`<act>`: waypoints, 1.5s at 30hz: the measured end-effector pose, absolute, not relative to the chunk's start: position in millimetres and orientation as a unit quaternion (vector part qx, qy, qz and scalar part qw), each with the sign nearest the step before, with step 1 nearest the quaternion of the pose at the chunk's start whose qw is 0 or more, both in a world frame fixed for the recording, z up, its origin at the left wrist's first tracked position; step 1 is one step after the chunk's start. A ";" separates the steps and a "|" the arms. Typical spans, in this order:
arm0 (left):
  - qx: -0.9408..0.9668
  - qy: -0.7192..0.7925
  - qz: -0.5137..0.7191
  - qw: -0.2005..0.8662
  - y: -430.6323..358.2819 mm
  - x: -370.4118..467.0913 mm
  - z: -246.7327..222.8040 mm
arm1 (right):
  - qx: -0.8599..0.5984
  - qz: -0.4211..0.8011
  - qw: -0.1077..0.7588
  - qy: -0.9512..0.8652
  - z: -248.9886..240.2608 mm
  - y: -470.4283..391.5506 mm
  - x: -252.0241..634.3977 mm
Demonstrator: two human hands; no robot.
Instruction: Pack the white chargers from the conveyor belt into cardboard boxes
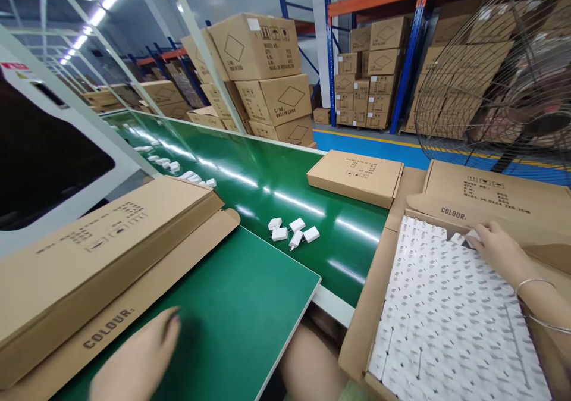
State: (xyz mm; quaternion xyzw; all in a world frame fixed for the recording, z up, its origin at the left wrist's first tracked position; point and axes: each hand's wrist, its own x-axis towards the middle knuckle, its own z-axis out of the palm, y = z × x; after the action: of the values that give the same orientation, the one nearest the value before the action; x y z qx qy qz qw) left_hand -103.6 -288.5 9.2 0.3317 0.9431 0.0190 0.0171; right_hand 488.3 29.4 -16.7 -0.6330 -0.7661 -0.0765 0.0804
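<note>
At the right, my right hand (502,249) pinches a white plug-in charger (471,238) at the far edge of an open carton (379,306). Tightly packed rows of white chargers (446,312) fill that carton, metal prongs facing up. Another loose-looking charger (457,238) lies by my fingertips in a gap of the far row. My left hand (138,353) is over the green work board (241,288), near a brown carton (107,234) marked COLOUR. It is blurred and its fingers are mostly hidden, so its grip does not show.
Several white chargers (294,233) lie on the green conveyor belt (250,181), with more farther up (165,163). A closed flat carton (357,175) sits on the belt's far side. Stacked cartons (272,74), shelving (408,56) and a large fan (504,68) stand beyond.
</note>
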 end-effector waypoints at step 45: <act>0.667 0.713 -0.064 0.207 -74.5 13.8 -19.7 | -0.218 -0.003 -0.027 -0.976 -30.9 11.2 104.4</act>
State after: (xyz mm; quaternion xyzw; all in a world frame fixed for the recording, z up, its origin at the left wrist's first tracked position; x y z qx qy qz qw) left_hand 13.8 -74.5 -19.7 0.6671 0.7126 -0.0639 0.2075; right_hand 104.4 11.2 -30.9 -0.2179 -0.9756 -0.0027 -0.0270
